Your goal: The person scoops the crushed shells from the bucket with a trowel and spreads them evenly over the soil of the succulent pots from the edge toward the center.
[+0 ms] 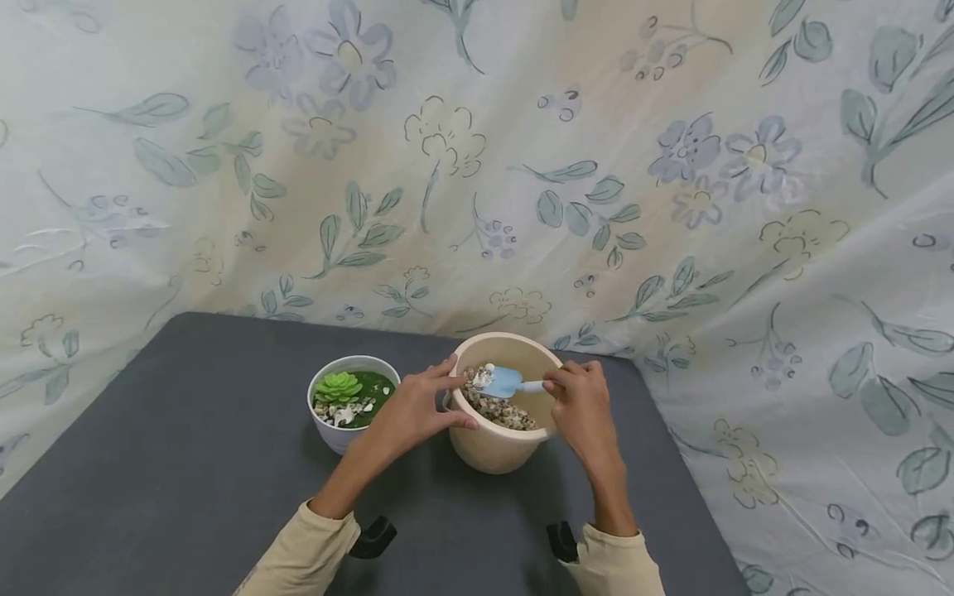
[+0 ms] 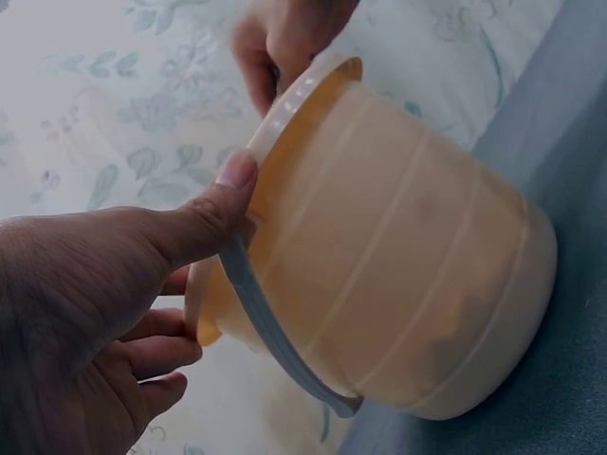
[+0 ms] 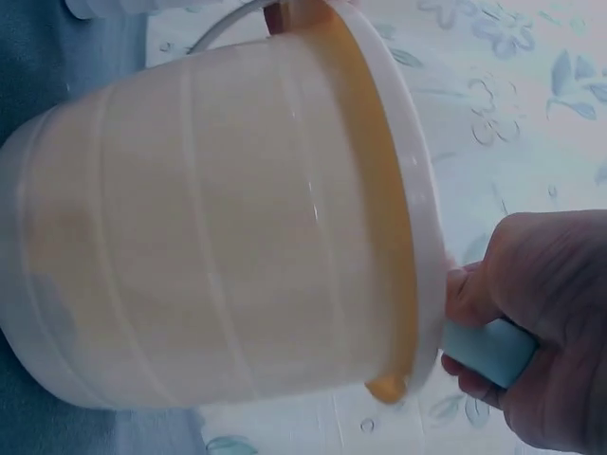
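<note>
A cream-coloured bucket (image 1: 495, 454) with gravel (image 1: 507, 411) inside stands on the dark table. My left hand (image 1: 420, 406) grips its left rim, the thumb (image 2: 237, 175) and fingers on either side of the edge. A grey handle (image 2: 285, 346) hangs down the bucket's side in the left wrist view. My right hand (image 1: 585, 406) holds a small light-blue shovel (image 1: 501, 382) by its handle, fingers curled round it at the right rim. The shovel's blade is over the gravel inside the bucket, with whitish stones (image 1: 480, 377) at its tip.
Left of the bucket, close to my left forearm, stands a white pot (image 1: 339, 436) with a green succulent (image 1: 338, 386), pale stones and green ground cover. Behind the grey table (image 1: 186, 463) hangs a floral cloth (image 1: 447, 207), which also runs down the right side.
</note>
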A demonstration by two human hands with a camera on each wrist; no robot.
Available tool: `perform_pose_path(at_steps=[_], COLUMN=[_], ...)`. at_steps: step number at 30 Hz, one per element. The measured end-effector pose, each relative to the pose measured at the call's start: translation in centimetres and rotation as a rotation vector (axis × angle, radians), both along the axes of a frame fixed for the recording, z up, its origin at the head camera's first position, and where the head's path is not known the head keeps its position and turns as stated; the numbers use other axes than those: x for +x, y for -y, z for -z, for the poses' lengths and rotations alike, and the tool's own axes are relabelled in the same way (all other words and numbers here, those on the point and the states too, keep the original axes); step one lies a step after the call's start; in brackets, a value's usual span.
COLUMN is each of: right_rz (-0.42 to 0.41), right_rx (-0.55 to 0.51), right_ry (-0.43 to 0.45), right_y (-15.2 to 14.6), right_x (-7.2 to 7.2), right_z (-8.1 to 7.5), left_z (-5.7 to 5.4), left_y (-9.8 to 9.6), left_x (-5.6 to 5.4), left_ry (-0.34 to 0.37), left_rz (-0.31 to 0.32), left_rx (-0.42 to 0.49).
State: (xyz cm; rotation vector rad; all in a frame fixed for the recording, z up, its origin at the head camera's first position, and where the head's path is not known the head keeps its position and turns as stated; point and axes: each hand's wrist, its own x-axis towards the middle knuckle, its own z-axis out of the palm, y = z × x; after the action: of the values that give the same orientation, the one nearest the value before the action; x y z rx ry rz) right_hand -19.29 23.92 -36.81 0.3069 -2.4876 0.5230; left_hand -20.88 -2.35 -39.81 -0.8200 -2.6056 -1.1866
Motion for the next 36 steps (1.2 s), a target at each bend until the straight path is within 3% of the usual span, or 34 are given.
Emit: perform_pose_path(at_steps=[8,18,27,32,36], right_rz=[0.049,0.068,0.086,0.068,0.044], right_rx=[-0.152,-0.146,-0.150,-0.154,-0.160], right_ry=[-0.014,-0.036,-0.053,-0.048,-0.053], right_y=[-1.1,-2.7,-3.3,-3.1,-2.9], right_x=[1.9,3.4,4.7,5.5,5.9], right_z=[-0.7,-1.8,-2.7,-3.1,-3.3], left_z=[0.1,0.0,0.1,0.3,0.2], left_y=[0.2,0.3,0.2,0.5,1.2], left_x=[0.4,0.4,0.4,0.9,1.5], left_ry=[-0.012,-0.037,-0.085,-0.118,-0.132], left_rz=[-0.012,-0.017,-0.019,-0.010,-0.036], left_rx=[0.014,0.003,-0.081,-0.049,-0.028])
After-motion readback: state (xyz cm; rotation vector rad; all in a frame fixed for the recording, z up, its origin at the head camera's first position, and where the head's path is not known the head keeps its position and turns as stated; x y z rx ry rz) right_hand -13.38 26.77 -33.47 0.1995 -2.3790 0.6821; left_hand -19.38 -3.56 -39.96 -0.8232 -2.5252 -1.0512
